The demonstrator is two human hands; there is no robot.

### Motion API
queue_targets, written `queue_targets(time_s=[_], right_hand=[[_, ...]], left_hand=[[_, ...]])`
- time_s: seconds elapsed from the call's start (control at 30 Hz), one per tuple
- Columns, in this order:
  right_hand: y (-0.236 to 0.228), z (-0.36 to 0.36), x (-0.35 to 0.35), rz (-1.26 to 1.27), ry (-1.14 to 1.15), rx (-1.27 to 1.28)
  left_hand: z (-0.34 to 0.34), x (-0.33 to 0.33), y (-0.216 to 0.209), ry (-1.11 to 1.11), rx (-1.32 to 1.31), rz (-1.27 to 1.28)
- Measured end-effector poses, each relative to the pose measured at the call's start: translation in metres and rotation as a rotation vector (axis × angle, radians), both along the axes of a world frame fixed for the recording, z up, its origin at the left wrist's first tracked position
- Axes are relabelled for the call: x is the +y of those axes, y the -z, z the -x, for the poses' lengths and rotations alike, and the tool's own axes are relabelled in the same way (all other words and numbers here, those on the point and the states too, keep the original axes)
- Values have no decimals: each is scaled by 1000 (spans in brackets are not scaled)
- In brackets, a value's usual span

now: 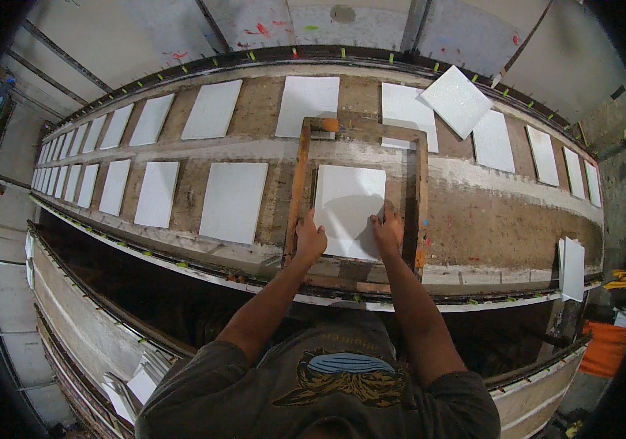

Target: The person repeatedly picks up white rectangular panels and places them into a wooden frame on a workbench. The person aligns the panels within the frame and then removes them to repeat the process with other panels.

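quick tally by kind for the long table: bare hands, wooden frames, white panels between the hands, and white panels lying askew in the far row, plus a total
Bare hands: 2 (left hand, right hand)
Wooden frame: 1
White panel between the hands: 1
Askew white panel in the far row: 1
Total: 5
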State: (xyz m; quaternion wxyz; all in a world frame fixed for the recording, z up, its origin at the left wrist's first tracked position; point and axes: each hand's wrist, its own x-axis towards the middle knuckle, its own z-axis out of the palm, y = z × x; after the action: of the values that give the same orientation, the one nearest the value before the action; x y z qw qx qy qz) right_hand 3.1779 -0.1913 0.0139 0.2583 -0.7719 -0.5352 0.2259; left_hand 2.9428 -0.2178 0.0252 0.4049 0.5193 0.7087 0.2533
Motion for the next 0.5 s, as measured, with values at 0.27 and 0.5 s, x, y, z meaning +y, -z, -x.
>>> queue_targets(time_s=[0.27,0.5], right_hand=[[-54,8,-5,37,-46,-127],[-37,21,39,-176,-389,-482]], left_hand=[[-17,-13,-43,148,350,-314],[-49,48,-16,378,694,-384]])
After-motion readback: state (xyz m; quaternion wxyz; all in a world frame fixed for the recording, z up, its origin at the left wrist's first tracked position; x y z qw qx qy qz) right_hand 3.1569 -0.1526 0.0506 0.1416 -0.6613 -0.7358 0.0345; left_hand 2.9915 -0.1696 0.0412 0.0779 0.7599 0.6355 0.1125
